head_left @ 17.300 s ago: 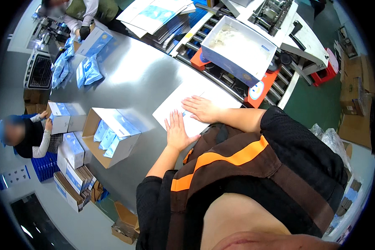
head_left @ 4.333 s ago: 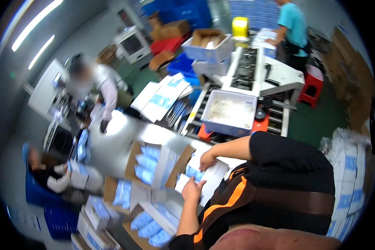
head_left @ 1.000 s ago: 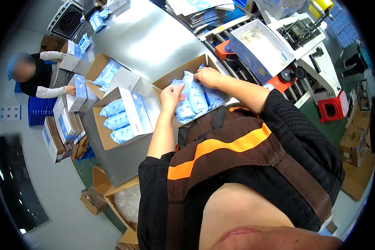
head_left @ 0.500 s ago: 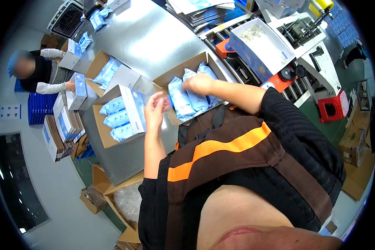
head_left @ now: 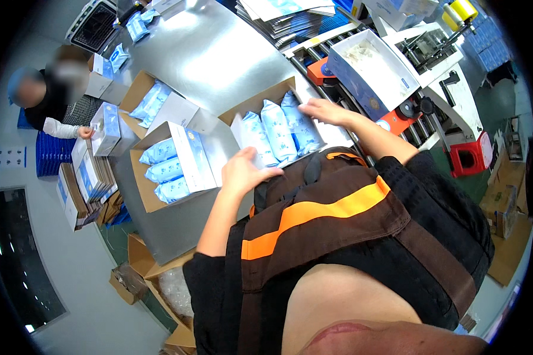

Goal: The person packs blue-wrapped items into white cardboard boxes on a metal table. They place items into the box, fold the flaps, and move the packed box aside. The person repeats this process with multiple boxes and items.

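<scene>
An open carton [head_left: 259, 99] in front of me holds three light-blue soft packs [head_left: 278, 131] standing side by side. My left hand [head_left: 241, 173] is at the carton's near left side, thumb spread away from the fingers, by the white left flap. At the right side, my right hand [head_left: 324, 111] reaches in with outstretched fingers over the right flap, close to the rightmost pack. No pack is held in either hand. Left of this carton, a second open carton [head_left: 196, 155] contains three similar packs [head_left: 164, 170] lying in a row.
A third open carton [head_left: 173, 112] with packs stands behind the second. Across the metal table [head_left: 210, 50], a co-worker [head_left: 59, 94] handles a box [head_left: 105, 130]. To the right, a white-blue box [head_left: 370, 74] sits on a roller conveyor [head_left: 337, 97] by a machine. Flat cartons [head_left: 284, 21] lie stacked at the back.
My right hand has moved right, off the packs to the carton's right side. My left hand has come lower and closer to the carton's left side. The packs now stand straighter.
</scene>
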Available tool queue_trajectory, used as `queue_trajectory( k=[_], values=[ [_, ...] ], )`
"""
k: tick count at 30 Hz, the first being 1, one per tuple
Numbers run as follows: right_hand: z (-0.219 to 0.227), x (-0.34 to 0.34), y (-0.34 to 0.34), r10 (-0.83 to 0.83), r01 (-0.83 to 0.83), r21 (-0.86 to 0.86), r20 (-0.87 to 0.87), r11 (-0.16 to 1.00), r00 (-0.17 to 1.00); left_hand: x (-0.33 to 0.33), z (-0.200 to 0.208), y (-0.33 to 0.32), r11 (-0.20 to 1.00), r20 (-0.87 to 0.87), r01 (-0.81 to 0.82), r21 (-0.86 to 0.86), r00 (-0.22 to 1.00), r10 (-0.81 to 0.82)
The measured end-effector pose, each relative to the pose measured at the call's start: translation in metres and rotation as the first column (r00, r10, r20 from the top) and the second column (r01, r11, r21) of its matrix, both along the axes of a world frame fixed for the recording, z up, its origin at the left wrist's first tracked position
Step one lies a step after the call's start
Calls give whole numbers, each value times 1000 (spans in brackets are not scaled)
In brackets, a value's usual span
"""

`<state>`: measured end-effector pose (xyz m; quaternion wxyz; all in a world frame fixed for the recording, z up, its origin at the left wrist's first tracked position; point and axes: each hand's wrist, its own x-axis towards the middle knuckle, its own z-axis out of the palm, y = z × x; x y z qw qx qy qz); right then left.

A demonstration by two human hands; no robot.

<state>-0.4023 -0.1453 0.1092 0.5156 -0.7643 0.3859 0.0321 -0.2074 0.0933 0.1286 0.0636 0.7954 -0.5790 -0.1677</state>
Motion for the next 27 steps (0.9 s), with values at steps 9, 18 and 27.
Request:
queue_trajectory(
  k=[9,18,27],
  values=[
    [-73,92,-19,545,-558,-22,-182,830,818,21,-26,-69,986,17,68,154,997,-72],
    [3,138,0,425,-514,-636,-304,576,853,39,-85,-64,987,-101,-124,-99,988,114],
    [-88,50,54,523,-384,-766,-74,516,849,40,-98,-44,947,149,165,-275,980,-128]
  ],
)
